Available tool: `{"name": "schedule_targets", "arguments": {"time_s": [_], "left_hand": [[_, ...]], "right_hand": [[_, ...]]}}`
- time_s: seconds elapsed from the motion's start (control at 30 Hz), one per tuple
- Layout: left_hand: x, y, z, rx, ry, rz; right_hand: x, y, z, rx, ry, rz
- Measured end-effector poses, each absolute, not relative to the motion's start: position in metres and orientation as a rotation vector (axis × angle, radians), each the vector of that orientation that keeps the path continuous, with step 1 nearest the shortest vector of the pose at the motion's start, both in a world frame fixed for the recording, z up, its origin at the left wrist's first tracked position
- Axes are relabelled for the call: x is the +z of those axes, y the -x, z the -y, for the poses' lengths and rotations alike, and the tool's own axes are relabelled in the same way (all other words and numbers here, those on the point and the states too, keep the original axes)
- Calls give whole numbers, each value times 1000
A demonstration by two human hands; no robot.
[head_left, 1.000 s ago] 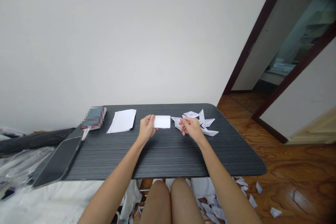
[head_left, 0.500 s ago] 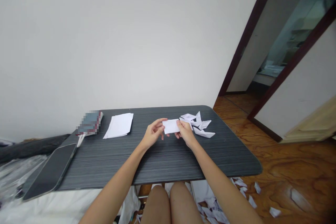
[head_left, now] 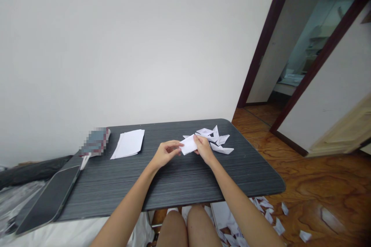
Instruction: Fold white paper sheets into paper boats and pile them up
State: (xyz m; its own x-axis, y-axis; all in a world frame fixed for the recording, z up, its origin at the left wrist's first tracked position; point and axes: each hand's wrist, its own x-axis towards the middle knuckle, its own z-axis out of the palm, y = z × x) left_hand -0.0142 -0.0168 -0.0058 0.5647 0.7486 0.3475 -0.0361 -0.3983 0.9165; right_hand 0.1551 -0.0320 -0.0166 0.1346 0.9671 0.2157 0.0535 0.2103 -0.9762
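A small folded sheet of white paper (head_left: 188,145) is held tilted above the dark table, between both hands. My right hand (head_left: 203,148) grips its right end, thumb on top and fingers underneath. At the left end, my left hand (head_left: 166,153) pinches the paper's edge between thumb and fingertips. Just behind and to the right lie several folded paper boats (head_left: 222,149), partly hidden by my right hand. Further left on the table rests a stack of white paper sheets (head_left: 128,144).
A tablet-like dark panel (head_left: 49,200) lies along the left edge of the table (head_left: 116,189), near a blurred-out packet (head_left: 95,141). Folded paper pieces (head_left: 279,227) are scattered on the wooden floor at right. A white wall stands behind; a doorway opens at right.
The folded paper has turned from nearly level to slanting, its left end lower. My left hand has closed in on its left edge. The whole view has shifted slightly.
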Motion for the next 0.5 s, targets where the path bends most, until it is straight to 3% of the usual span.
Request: {"name": "schedule_targets", "arguments": {"time_s": [0.3,0.5], "left_hand": [[-8,15,13,1086,-1862,-677],[-8,12,14,1303,-1763,-811]], "right_hand": [[-23,-158,29,797,1205,1391],[-13,-152,39,610,1014,1539]]}}
